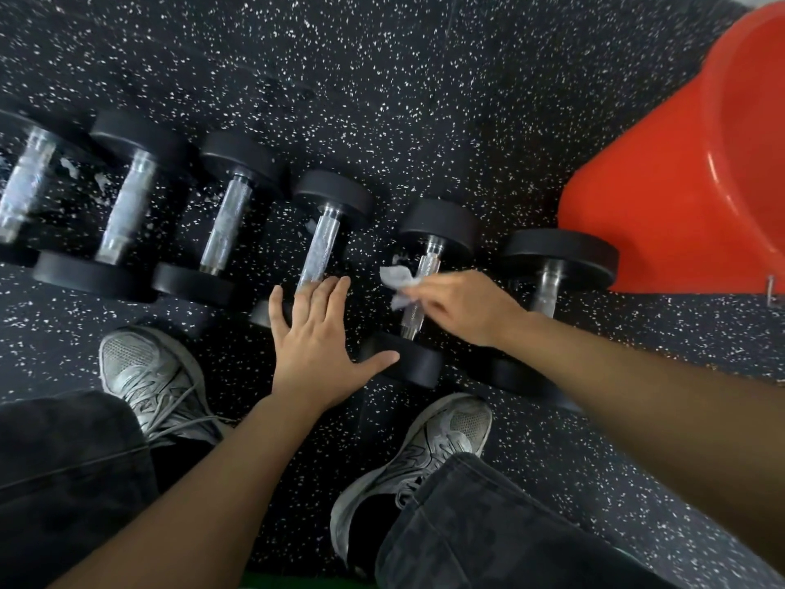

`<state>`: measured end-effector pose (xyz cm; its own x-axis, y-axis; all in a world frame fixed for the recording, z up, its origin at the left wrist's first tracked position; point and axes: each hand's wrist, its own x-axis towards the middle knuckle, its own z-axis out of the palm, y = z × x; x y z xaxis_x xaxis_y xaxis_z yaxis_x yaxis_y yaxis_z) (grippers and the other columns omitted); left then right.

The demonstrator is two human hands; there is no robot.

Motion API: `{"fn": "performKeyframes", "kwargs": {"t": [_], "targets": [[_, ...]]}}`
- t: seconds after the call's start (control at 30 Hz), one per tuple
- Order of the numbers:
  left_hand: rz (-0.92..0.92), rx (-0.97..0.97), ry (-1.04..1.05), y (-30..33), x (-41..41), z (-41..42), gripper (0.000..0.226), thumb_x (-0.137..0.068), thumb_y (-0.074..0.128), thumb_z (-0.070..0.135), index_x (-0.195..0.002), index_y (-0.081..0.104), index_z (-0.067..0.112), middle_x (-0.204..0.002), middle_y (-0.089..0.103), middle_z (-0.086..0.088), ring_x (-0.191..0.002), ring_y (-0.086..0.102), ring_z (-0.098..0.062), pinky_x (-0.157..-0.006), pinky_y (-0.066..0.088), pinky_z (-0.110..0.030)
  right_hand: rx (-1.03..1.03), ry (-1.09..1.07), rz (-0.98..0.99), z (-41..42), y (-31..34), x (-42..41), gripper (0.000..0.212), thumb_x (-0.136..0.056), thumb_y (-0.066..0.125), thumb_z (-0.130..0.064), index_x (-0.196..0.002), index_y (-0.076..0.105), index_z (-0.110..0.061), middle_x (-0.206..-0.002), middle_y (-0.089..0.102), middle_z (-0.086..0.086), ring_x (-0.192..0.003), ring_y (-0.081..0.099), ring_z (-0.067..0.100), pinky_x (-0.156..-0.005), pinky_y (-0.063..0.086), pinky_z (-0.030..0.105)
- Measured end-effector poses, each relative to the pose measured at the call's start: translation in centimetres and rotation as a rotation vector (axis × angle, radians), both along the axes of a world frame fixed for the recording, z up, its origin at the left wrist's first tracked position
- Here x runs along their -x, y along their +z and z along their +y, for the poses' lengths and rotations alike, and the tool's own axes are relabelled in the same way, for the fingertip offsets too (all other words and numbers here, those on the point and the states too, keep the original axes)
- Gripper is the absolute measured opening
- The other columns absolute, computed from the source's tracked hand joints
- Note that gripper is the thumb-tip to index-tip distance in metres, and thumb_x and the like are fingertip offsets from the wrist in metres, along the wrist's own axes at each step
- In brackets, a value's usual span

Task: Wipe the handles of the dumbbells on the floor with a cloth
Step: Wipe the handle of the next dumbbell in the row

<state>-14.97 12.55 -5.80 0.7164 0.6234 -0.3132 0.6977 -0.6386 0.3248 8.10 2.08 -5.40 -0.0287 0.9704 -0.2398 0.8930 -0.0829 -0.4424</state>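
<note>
Several black dumbbells with silver knurled handles lie in a row on the speckled rubber floor (424,121). My right hand (463,306) is shut on a small white cloth (397,284) and presses it against the handle (418,291) of the second dumbbell from the right. My left hand (316,340) is open, fingers spread, lying over the near end of the neighbouring dumbbell (323,235) to the left, its thumb touching the near weight (414,363) of the dumbbell under the cloth. The rightmost dumbbell (552,265) lies partly behind my right forearm.
A large orange plastic tub (679,184) lies on its side at the right, close to the rightmost dumbbell. My two grey sneakers (144,371) (433,448) and dark trouser legs fill the near floor. White flecks of debris lie between the left dumbbells.
</note>
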Motion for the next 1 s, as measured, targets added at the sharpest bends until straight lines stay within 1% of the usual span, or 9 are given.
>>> {"fn": "performKeyframes", "kwargs": {"t": [0.23,0.4,0.47,0.53,0.6,0.67,0.77,0.83,1.0], "targets": [[0.049,-0.021,0.026,0.2,-0.6,-0.3,0.141,-0.058,0.027,0.11,-0.162,0.022,0.015,-0.166,0.032,-0.002,-0.157,0.014,-0.023,-0.124,-0.012,-0.057,-0.017,-0.259,-0.042,0.0,-0.5,-1.3,0.03,-0.101,0.06,-0.03,-0.128,0.07,-0.024,-0.116,0.074,-0.001,-0.097,0.072,0.02,-0.082,0.058,0.039],[0.033,-0.016,0.008,0.2,-0.4,-0.4,0.135,-0.061,0.032,0.107,-0.16,0.026,0.016,-0.163,0.035,-0.002,-0.156,0.017,-0.023,-0.124,-0.01,-0.059,0.057,-0.089,0.033,-1.8,-0.4,-0.4,0.031,-0.103,0.056,-0.032,-0.132,0.067,-0.026,-0.121,0.074,-0.001,-0.1,0.073,0.018,-0.097,0.055,0.04],[0.03,-0.017,0.0,0.2,-0.5,-0.5,0.137,-0.059,0.033,0.107,-0.16,0.028,0.015,-0.162,0.037,-0.002,-0.155,0.02,-0.024,-0.124,-0.008,-0.059,0.112,-0.12,0.115,-2.5,-0.4,0.1,0.033,-0.103,0.057,-0.033,-0.134,0.065,-0.027,-0.124,0.073,-0.003,-0.108,0.07,0.014,-0.112,0.033,0.02],[0.033,-0.018,0.002,0.2,-0.6,-0.7,0.138,-0.058,0.033,0.108,-0.159,0.03,0.014,-0.161,0.039,-0.003,-0.154,0.023,-0.024,-0.124,-0.005,-0.06,0.13,-0.236,0.202,-2.5,-0.4,0.5,0.037,-0.102,0.057,-0.036,-0.139,0.06,-0.031,-0.113,0.076,-0.004,-0.089,0.072,0.006,-0.102,0.021,-0.003],[0.038,-0.022,0.004,0.1,-0.6,-0.9,0.139,-0.058,0.032,0.109,-0.159,0.031,0.013,-0.161,0.04,-0.003,-0.154,0.024,-0.024,-0.124,-0.005,-0.06,0.129,-0.28,0.136,-2.5,-0.7,0.0,0.044,-0.102,0.052,-0.045,-0.146,0.049,-0.041,-0.089,0.077,-0.002,-0.058,0.062,0.004,-0.079,0.04,0.007],[0.041,-0.024,0.005,0.2,-0.8,-1.0,0.14,-0.057,0.031,0.109,-0.159,0.032,0.012,-0.161,0.04,-0.003,-0.154,0.024,-0.025,-0.124,-0.006,-0.06,0.091,-0.232,-0.046,-2.5,-0.8,-0.9,0.045,-0.102,0.047,-0.051,-0.146,0.047,-0.043,-0.091,0.076,-0.001,-0.064,0.066,0.012,-0.064,0.051,0.028],[0.048,-0.022,-0.004,0.3,-0.9,-1.1,0.138,-0.059,0.03,0.109,-0.159,0.032,0.013,-0.161,0.04,-0.004,-0.154,0.023,-0.025,-0.124,-0.009,-0.06,0.06,0.05,-0.186,-2.5,-0.7,-1.1,0.041,-0.103,0.045,-0.043,-0.142,0.054,-0.035,-0.099,0.074,-0.005,-0.078,0.071,0.02,-0.059,0.056,0.037],[0.043,-0.015,-0.022,0.3,-0.8,-1.2,0.133,-0.062,0.031,0.107,-0.158,0.033,0.014,-0.16,0.042,-0.004,-0.153,0.026,-0.026,-0.124,-0.009,-0.06,0.046,0.134,-0.141,-2.1,-0.5,-1.1,0.033,-0.102,0.055,-0.032,-0.133,0.063,-0.028,-0.101,0.075,-0.004,-0.081,0.072,0.02,-0.061,0.058,0.037],[0.006,-0.003,-0.037,0.1,-0.8,-1.5,0.127,-0.067,0.034,0.103,-0.158,0.032,0.015,-0.159,0.042,-0.003,-0.153,0.027,-0.023,-0.124,-0.014,-0.056,0.016,-0.316,-0.089,-1.3,-0.2,-2.4,0.034,-0.103,0.054,-0.032,-0.136,0.063,-0.03,-0.117,0.074,-0.003,-0.1,0.071,0.019,-0.083,0.056,0.034]]}}
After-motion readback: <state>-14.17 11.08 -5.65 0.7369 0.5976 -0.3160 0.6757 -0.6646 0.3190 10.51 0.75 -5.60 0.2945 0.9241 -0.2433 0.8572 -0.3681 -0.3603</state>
